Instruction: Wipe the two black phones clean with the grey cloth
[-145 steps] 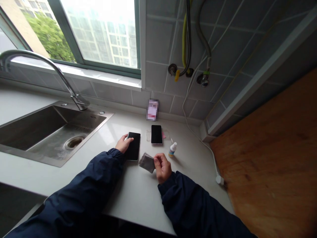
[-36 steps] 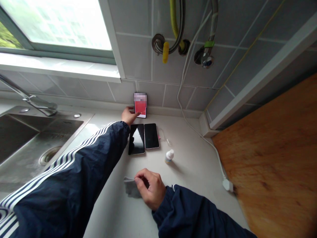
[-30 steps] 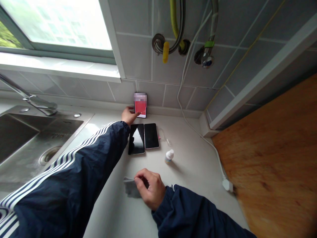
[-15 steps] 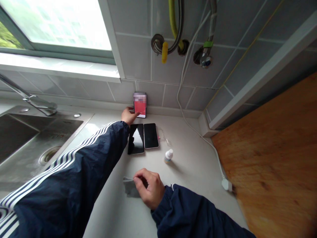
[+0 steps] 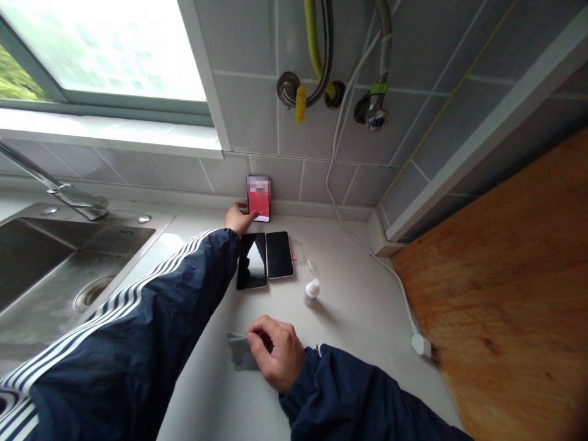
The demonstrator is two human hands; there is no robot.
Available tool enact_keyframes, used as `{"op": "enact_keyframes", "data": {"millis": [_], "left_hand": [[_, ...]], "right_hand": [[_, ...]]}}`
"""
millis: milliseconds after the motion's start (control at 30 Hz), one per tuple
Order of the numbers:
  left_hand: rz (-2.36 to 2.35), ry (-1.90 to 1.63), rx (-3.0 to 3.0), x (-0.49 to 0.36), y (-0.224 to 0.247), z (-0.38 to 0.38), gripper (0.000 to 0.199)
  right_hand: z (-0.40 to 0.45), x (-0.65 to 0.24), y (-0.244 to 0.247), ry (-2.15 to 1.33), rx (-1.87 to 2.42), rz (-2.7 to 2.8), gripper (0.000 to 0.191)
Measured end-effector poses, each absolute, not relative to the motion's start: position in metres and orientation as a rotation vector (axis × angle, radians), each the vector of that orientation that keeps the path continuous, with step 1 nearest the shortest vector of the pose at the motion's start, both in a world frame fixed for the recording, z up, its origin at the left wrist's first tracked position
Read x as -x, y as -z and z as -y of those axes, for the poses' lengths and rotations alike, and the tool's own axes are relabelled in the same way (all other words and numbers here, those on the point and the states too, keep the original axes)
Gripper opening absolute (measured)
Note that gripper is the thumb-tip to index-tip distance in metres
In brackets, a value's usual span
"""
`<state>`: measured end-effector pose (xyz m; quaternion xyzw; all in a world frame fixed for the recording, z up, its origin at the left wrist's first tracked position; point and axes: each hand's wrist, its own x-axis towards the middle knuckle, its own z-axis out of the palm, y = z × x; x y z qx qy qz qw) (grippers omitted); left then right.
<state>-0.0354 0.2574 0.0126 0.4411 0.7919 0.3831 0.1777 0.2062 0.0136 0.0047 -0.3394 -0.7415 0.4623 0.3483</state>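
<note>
At the wall, my left hand (image 5: pixel 239 218) is at a smartphone (image 5: pixel 260 202) that leans upright with its screen lit red. My thumb lies on the lower screen and my fingers are at its left edge, partly hidden. My right hand (image 5: pixel 278 352) is curled in a pinch at a grey cloth (image 5: pixel 241 354) on the counter, covering part of it. Between the hands, a black-screened tablet (image 5: pixel 252 260) lies flat next to a smaller dark device (image 5: pixel 279 255). A small white bottle (image 5: pixel 312 291) stands upright to their right.
A steel sink (image 5: pixel 138 233) with a faucet (image 5: pixel 82 201) is on the left. A clear thin item (image 5: pixel 309 260) lies near the devices. A white cable runs down to a plug (image 5: pixel 420 345) beside a wooden board (image 5: pixel 505 294). Pipes and valves (image 5: pixel 376 113) are on the wall.
The view has tilted slightly, so the scene sits a little lower. Both hands keep nearly the same places at the phone and cloth.
</note>
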Motion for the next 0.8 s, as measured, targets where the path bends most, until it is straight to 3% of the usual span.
{"op": "enact_keyframes", "data": {"millis": [800], "left_hand": [[-2.264,-1.078,-1.236,0.0312,-0.0152,-0.2551,0.059]], "right_hand": [[-0.0130,-0.2063,-0.0047,-1.219,0.889,1.933,0.008]]}}
